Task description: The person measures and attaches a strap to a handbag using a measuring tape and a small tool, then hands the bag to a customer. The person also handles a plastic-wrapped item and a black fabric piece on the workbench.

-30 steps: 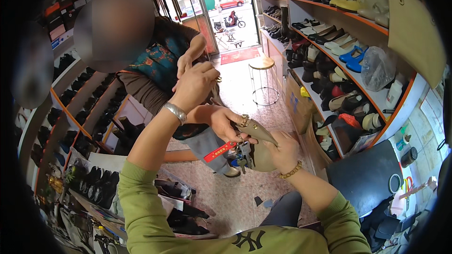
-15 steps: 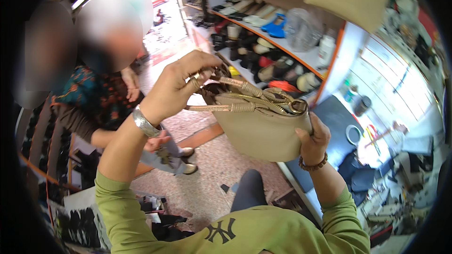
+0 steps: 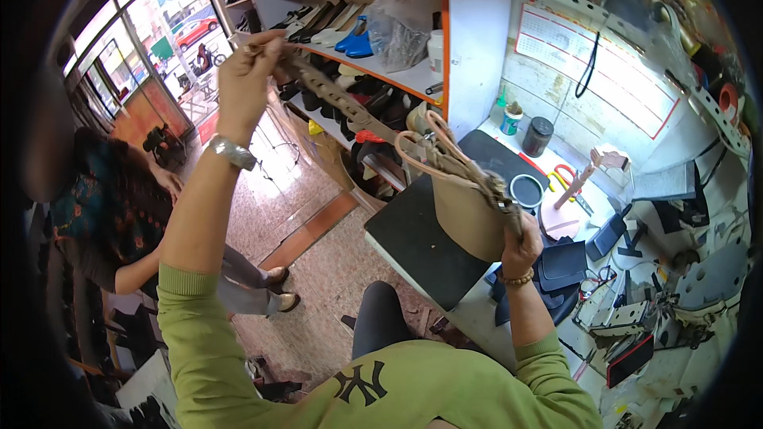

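A beige handbag (image 3: 465, 214) with slim rolled handles (image 3: 413, 147) hangs above the bench, tilted. My right hand (image 3: 520, 250) is closed on its right end, thumb at the side near the top edge. Raised high to the left, my left hand (image 3: 250, 75) pinches the far end of the bag's shoulder strap (image 3: 330, 94). The strap runs slanting down from those fingers to the bag's top, with a chain-like row along part of it. The inside of the bag is hidden.
Below the bag lies a black mat (image 3: 429, 230) on the workbench. A white ring (image 3: 526, 191), a dark jar (image 3: 538, 137) and scissors (image 3: 564, 175) are behind it. Shoe shelves (image 3: 381, 71) stand ahead. Another person (image 3: 111, 199) is at the left; tools crowd the right.
My left hand has moved up and left, away from the bag, drawing the strap out long. The bag has turned and now sits over the bench. The view has swung right.
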`<state>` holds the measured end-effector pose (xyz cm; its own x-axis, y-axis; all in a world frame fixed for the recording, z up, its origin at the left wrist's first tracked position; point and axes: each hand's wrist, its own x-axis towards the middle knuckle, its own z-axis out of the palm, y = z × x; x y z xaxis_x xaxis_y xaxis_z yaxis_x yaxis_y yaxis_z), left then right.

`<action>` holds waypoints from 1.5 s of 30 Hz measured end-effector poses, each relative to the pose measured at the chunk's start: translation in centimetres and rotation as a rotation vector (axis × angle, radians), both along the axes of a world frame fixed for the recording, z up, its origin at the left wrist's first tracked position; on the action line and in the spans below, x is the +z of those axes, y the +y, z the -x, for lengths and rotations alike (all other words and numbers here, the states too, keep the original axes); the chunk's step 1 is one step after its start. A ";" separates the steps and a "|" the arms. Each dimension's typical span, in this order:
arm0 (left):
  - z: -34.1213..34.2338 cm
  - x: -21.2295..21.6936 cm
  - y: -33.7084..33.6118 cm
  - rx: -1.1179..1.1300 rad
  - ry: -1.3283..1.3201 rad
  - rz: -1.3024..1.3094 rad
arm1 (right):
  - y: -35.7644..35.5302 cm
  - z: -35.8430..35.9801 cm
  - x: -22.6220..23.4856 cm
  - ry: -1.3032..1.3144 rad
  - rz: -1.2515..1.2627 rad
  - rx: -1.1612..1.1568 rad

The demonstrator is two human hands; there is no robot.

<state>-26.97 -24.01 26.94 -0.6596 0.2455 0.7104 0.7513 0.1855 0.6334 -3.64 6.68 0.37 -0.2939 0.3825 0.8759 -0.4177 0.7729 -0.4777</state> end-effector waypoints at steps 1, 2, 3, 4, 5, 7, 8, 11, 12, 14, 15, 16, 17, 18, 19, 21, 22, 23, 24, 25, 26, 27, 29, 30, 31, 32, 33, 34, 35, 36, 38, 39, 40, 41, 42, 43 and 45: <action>0.3 0.3 -0.3 0.049 0.040 -0.017 | 0.8 -0.2 -0.8 -0.016 0.053 -0.028; 0.6 0.5 -0.5 0.073 0.100 -0.029 | 1.5 -0.7 -1.7 -0.028 0.110 -0.061; 0.8 0.9 -0.9 0.081 0.114 -0.081 | 2.4 -0.9 -2.3 -0.026 0.105 -0.095; 1.0 1.3 -1.3 0.122 0.106 -0.151 | 3.2 -0.9 -2.8 -0.042 0.143 -0.072; 0.8 1.5 -1.9 0.094 0.128 -0.204 | 3.9 -0.8 -3.2 -0.052 0.177 -0.109; 0.0 2.0 -3.4 0.099 0.115 -0.320 | 5.1 -0.3 -3.8 -0.064 0.282 -0.143; -0.5 2.1 -4.0 0.116 0.137 -0.382 | 5.8 0.3 -4.1 -0.078 0.360 -0.126; -2.7 1.1 -6.6 0.213 0.227 -0.405 | 8.1 3.3 -4.8 -0.105 0.256 -0.313; -3.1 0.8 -7.5 0.204 0.235 -0.449 | 8.6 4.6 -5.3 -0.197 0.265 -0.359; -4.0 0.1 -9.4 0.232 0.155 -0.558 | 10.4 7.7 -6.0 -0.188 0.369 -0.363; -4.4 -0.6 -10.3 0.299 0.165 -0.516 | 11.3 8.8 -6.3 -0.143 0.327 -0.388; -4.9 -1.5 -11.3 0.342 0.189 -0.434 | 11.8 10.1 -6.5 -0.087 0.367 -0.392; -5.5 -2.6 -12.4 0.369 0.069 -0.451 | 12.5 10.3 -6.6 -0.098 0.419 -0.232; -6.3 -3.8 -13.3 0.350 -0.042 -0.419 | 13.1 10.3 -6.7 -0.137 0.479 -0.124; -6.6 -5.2 -14.0 0.238 -0.097 -0.457 | 13.3 10.5 -6.8 -0.092 0.469 -0.195; -7.5 -8.0 -15.2 0.056 -0.240 -0.543 | 13.8 9.7 -7.0 -0.263 0.368 -0.303; -8.2 -9.8 -15.5 -0.017 -0.330 -0.602 | 13.8 9.0 -7.2 -0.254 0.317 -0.296; -8.6 -11.5 -15.7 0.040 -0.348 -0.605 | 13.7 8.7 -7.4 -0.306 0.324 -0.318; -9.0 -13.0 -15.8 0.067 -0.355 -0.617 | 13.8 8.3 -7.4 -0.279 0.259 -0.317; -9.4 -14.1 -16.2 0.027 -0.399 -0.659 | 13.8 7.8 -7.5 -0.337 0.265 -0.280; -9.6 -15.1 -16.4 0.018 -0.433 -0.687 | 13.8 7.4 -7.4 -0.362 0.267 -0.264; -9.8 -15.8 -16.6 0.021 -0.441 -0.693 | 13.6 7.0 -7.5 -0.397 0.303 -0.267; -10.1 -16.8 -17.1 -0.002 -0.455 -0.722 | 13.0 6.1 -7.0 -0.454 0.364 -0.262; -10.2 -17.1 -17.3 0.001 -0.463 -0.725 | 12.6 5.6 -6.5 -0.516 0.401 -0.245; -10.3 -17.3 -17.5 -0.001 -0.469 -0.728 | 11.8 5.5 -5.9 -0.470 0.383 -0.239; -10.3 -17.5 -17.6 -0.014 -0.470 -0.728 | 10.8 5.2 -5.1 -0.419 0.318 -0.305; -10.4 -17.6 -17.7 -0.006 -0.475 -0.732 | 9.6 5.0 -4.1 -0.311 0.370 -0.236; -10.3 -17.8 -17.7 -0.008 -0.455 -0.728 | 8.3 4.9 -2.8 -0.219 0.437 -0.247; -10.4 -17.8 -17.8 -0.008 -0.440 -0.725 | 6.8 4.8 -1.3 -0.129 0.364 -0.236; -10.5 -17.9 -17.8 -0.004 -0.425 -0.731 | 5.4 4.6 0.5 -0.127 0.044 -0.344; -10.7 -18.0 -17.8 0.011 -0.441 -0.716 | 2.7 4.5 4.3 -0.229 -0.288 -0.418; -10.8 -18.0 -17.8 0.027 -0.454 -0.718 | 1.8 5.1 6.3 -0.295 -0.408 -0.372; -10.9 -17.9 -17.8 0.043 -0.468 -0.719 | 1.2 6.2 8.1 -0.461 -0.504 -0.379; -11.0 -17.9 -17.9 0.057 -0.464 -0.717 | 0.7 7.9 9.4 -0.563 -0.510 -0.354; -11.1 -17.9 -18.0 0.072 -0.460 -0.715 | 0.5 9.4 10.6 -0.662 -0.577 -0.351; -11.3 -17.9 -18.2 0.088 -0.454 -0.714 | 0.7 10.7 11.5 -0.833 -0.555 -0.400; -11.4 -18.0 -19.0 0.120 -0.436 -0.731 | 1.8 12.7 13.0 -1.196 -0.428 -0.327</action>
<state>-15.52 -43.03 8.93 -0.9027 -0.2635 0.3402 0.4143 -0.3187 0.8525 -16.38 8.47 13.41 -0.9161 0.3424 0.2088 0.3252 0.9389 -0.1129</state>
